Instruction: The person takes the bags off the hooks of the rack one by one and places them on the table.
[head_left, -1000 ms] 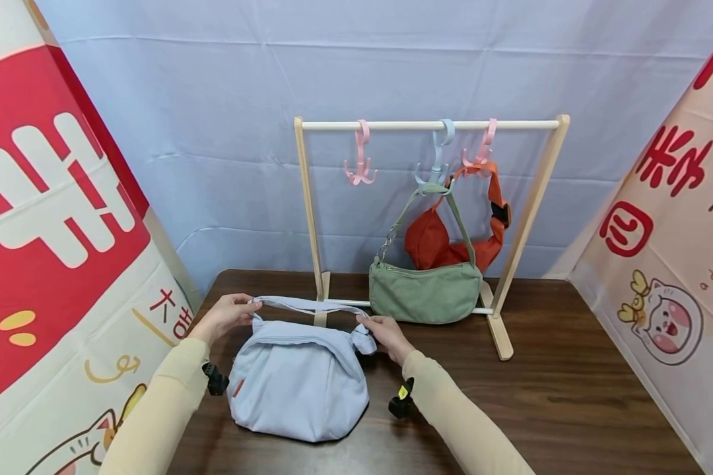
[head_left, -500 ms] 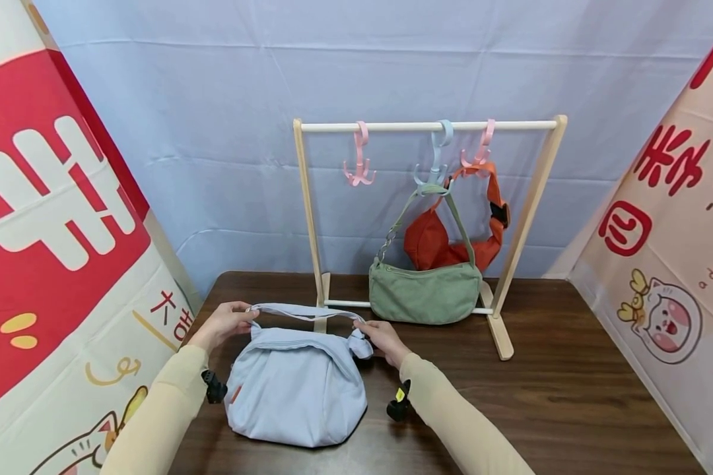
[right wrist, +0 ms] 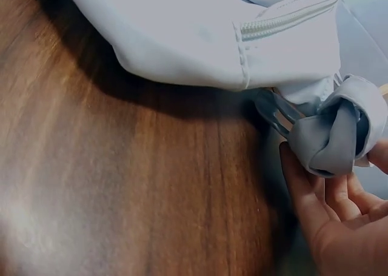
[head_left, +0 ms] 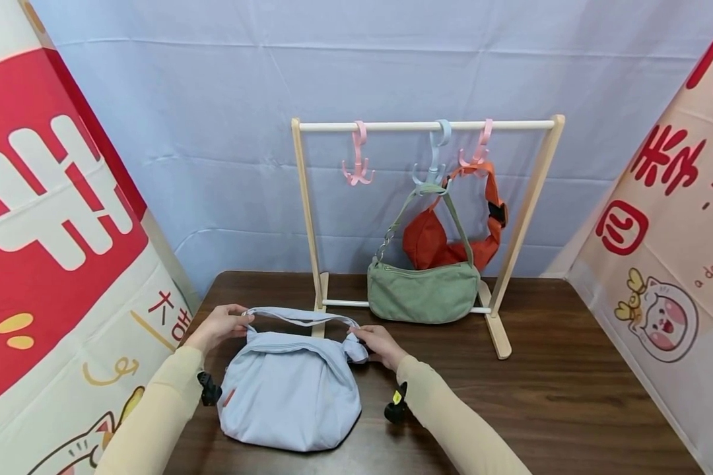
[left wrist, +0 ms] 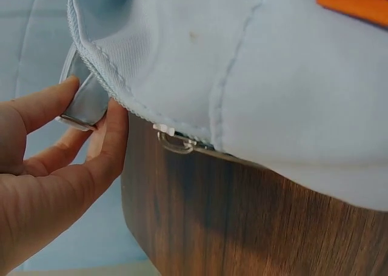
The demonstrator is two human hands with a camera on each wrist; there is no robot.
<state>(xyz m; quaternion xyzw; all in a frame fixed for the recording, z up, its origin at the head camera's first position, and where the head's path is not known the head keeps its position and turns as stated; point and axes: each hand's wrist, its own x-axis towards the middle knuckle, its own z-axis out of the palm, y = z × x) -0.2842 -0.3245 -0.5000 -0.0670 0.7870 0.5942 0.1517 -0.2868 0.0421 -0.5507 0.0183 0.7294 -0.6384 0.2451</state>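
I'm pinching the soft light-blue cloth strap [head_left: 294, 313] at its two ends. My left hand [head_left: 220, 326] is closing thumb and fingertips on the end with a slim metal fitting; my right hand [head_left: 380, 344] is taking hold of the other end beside a bulky twisted cloth knot [right wrist: 330, 136], its fingers bent under the knot. Neither hand is spread wide. Holding the ends apart is probably what is making the strap stretch into a long, shallow arch rather than slump.

The strap belongs to the slouchy light-blue cloth bag [head_left: 291, 396], which is lying, as far as I can tell, on the dark wood-grain tabletop [head_left: 546, 396] between my forearms. Its zipped mouth is facing the white-railed wooden stand [head_left: 525, 218], so the strap is lying nearest the stand and my hands are reaching past the bag's body to it.

On the stand, a small sage-green fabric bag [head_left: 422, 293] is hanging from a pale-blue plastic hook [head_left: 435, 158], partly covering an orange-red fabric bag [head_left: 422, 241] that is hanging from the right-hand pink plastic hook [head_left: 481, 142]. The left-hand pink plastic hook [head_left: 358, 158] is carrying nothing.
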